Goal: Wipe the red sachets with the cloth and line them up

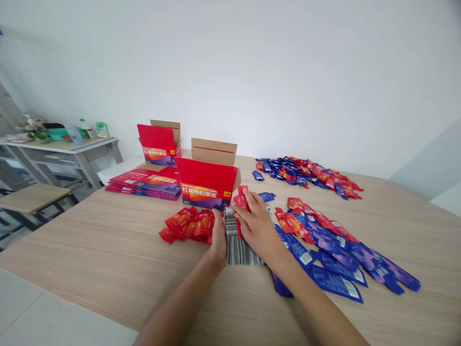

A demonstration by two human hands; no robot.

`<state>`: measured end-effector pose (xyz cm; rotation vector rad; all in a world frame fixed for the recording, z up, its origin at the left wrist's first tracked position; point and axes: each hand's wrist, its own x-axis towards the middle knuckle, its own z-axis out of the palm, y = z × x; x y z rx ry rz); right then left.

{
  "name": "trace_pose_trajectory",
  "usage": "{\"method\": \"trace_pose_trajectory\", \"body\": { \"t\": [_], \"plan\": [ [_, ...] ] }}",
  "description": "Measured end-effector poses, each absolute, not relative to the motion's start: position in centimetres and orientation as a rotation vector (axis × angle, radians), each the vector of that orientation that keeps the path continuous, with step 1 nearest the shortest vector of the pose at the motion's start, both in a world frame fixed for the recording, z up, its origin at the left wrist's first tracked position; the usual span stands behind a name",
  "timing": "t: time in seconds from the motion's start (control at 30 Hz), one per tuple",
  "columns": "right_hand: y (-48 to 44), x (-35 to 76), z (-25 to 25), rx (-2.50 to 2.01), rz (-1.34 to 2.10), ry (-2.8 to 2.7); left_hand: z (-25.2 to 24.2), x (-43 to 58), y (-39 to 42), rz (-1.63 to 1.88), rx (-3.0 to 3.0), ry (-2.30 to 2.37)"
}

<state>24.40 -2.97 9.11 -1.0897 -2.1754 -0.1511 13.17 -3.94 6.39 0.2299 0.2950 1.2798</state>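
My left hand (218, 239) grips a bundle of red sachets (187, 225) lying on the wooden table (108, 240), its fingers curled round the bundle's right end. My right hand (254, 222) pinches one red sachet (241, 197) just in front of an open red carton (206, 185). A striped grey cloth (239, 247) lies under and between both hands. To the right spreads a row of blue and red sachets (334, 250).
A second open red carton (160, 142) stands behind a stack of flat cartons (146, 183) at the left. Another heap of sachets (306, 174) lies at the far side. A desk with bottles (61, 139) and a bench (32, 197) stand left of the table.
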Motion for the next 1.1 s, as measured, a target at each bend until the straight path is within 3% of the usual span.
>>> {"method": "trace_pose_trajectory", "body": {
  "t": [0.33, 0.67, 1.1],
  "plan": [
    [-4.4, 23.9, 10.5, -1.081, -0.128, -2.455, 6.2, 11.9, -3.4, 1.366, 0.203, 0.349],
    [-6.2, 21.1, 8.2, -1.091, -0.283, -2.389, 6.7, 10.7, -2.4, 1.522, 0.173, 0.472],
    [-5.6, 20.9, 6.7, -0.788, -0.061, -2.426, 5.9, 10.4, -2.5, 1.557, 0.093, 0.408]
  ]
}}
